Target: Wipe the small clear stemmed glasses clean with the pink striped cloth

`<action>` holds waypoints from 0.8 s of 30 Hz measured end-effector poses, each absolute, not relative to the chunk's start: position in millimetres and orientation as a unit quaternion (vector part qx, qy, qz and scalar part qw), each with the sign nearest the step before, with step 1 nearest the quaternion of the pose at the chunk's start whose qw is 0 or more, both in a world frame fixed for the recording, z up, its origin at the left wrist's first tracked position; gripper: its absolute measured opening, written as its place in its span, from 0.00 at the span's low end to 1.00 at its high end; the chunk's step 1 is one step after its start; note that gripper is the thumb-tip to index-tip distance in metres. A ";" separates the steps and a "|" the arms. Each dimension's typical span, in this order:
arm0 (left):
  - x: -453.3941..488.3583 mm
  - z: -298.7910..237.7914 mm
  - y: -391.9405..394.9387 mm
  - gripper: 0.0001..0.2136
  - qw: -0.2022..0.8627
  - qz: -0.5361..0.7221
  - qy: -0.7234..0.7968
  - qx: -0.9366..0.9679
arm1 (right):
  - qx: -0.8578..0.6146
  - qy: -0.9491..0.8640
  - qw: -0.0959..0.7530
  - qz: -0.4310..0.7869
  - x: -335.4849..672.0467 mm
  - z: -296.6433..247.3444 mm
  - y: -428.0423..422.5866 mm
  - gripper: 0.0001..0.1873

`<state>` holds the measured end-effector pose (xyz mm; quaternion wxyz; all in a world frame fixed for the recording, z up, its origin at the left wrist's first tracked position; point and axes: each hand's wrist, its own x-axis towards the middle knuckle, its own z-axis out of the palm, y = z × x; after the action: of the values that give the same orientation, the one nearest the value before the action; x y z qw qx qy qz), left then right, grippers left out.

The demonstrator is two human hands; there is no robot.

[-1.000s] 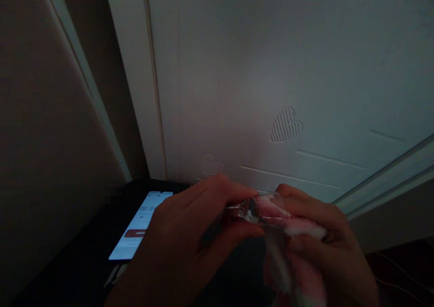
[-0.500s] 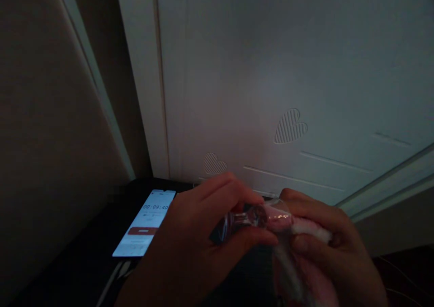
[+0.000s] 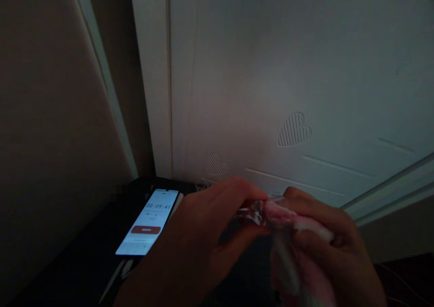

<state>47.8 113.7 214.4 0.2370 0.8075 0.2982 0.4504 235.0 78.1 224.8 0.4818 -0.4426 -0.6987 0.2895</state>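
Note:
In dim light my left hand (image 3: 200, 243) is closed around a small clear glass object (image 3: 251, 213), thumb under it and fingers over it. My right hand (image 3: 325, 248) is closed on a pink and white cloth (image 3: 291, 252), and presses a fold of it against the end of the glass object. The cloth hangs down between my hands. Much of the glass is hidden by my fingers.
A lit phone (image 3: 149, 228) showing a timer lies on a dark surface (image 3: 84, 257) to the left of my hands, with a cable at its near end. A white panel with embossed heart shapes (image 3: 294, 129) stands behind. A beige padded board (image 3: 50, 117) leans at left.
The glass object has turned in my left hand, and the cloth covers more of its end. The phone's timer has advanced. The view has shifted slightly.

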 end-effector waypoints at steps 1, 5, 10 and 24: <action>48.3 213.1 114.8 0.08 0.233 0.446 0.299 0.811 | -0.443 -0.696 0.484 0.293 234.5 224.0 77.9 0.10; 48.4 212.7 117.8 0.07 0.221 0.434 0.307 0.818 | -0.446 -0.687 0.480 0.315 235.2 222.3 76.5 0.11; 47.4 219.1 116.6 0.04 0.218 0.385 0.330 0.834 | -0.451 -0.694 0.475 0.298 238.7 222.0 75.1 0.12; 60.0 210.6 114.6 0.07 0.249 0.427 0.325 0.806 | -0.457 -0.655 0.492 0.346 241.8 219.2 70.6 0.13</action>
<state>60.0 114.6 210.6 0.2494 0.8061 0.3246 0.4273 241.8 70.6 219.2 0.4925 -0.4565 -0.6552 0.3461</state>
